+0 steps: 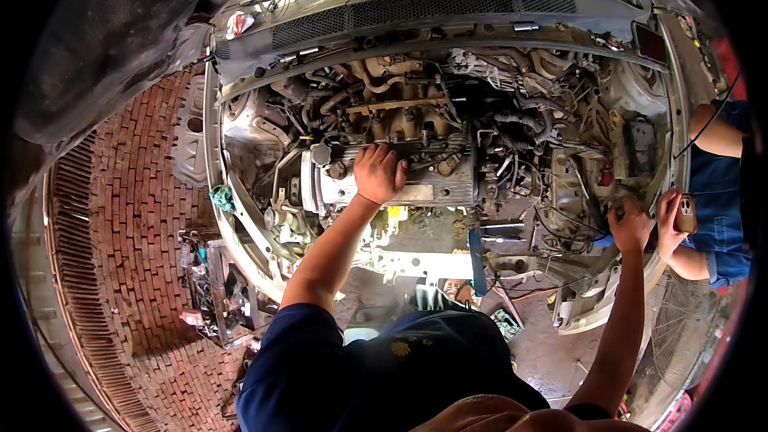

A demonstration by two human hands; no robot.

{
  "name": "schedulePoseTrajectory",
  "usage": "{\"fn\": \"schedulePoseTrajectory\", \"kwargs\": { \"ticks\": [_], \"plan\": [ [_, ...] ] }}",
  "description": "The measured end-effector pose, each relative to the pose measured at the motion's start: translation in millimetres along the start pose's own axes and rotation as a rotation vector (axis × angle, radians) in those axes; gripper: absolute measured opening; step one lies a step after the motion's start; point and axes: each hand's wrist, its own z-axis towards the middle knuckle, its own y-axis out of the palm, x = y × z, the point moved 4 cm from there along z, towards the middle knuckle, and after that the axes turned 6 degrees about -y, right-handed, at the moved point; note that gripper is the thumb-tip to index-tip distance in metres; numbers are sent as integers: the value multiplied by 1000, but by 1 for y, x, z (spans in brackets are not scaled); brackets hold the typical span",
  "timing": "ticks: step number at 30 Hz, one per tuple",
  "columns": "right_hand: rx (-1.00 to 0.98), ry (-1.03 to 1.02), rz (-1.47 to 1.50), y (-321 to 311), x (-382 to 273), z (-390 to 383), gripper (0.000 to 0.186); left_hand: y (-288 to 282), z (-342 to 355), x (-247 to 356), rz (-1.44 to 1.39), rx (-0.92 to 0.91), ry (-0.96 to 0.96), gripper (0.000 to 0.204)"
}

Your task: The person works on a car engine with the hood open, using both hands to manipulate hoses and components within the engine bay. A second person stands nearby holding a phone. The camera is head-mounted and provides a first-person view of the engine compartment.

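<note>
My left hand (pixel 380 174) rests on the silver valve cover (pixel 384 192) of a car engine, fingers bent a little and lying over its top, with nothing in them. A round oil filler cap (pixel 321 154) sits left of that hand. Over at the right side of the engine bay, my right hand (pixel 630 226) is closed, its fingers curled downward; whatever they grip is hidden. Close to it are a black hose-like part (pixel 594 206), thin dark cables and a small blue piece (pixel 605 241). The dark battery-like box (pixel 641 146) lies just beyond.
Beside my right arm a person holds a phone (pixel 686 214) in a brown case. Long metal tools (pixel 502 232) lie at the bay's front. A green rag (pixel 222 198) hangs on the left fender. A cluttered tool cart (pixel 220 288) stands on the brick floor (pixel 140 232). The raised hood (pixel 112 40) looms upper left.
</note>
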Motion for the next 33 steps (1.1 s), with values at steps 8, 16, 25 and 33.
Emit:
{"fn": "schedulePoseTrajectory", "kwargs": {
  "ticks": [8,16,25,33],
  "plan": [
    [22,0,77,-2,-5,-1,26,-9,24,-23,-168,-91,29,11],
    [36,11,58,-8,-5,2,28,-18,49,-14,-206,128,-33,7],
    [27,17,22,-1,-3,-1,26,-24,224,19,-66,150,-318,40],
    [-35,38,-11,-4,-6,-1,28,-22,234,19,19,194,-477,33]
  ]
}}
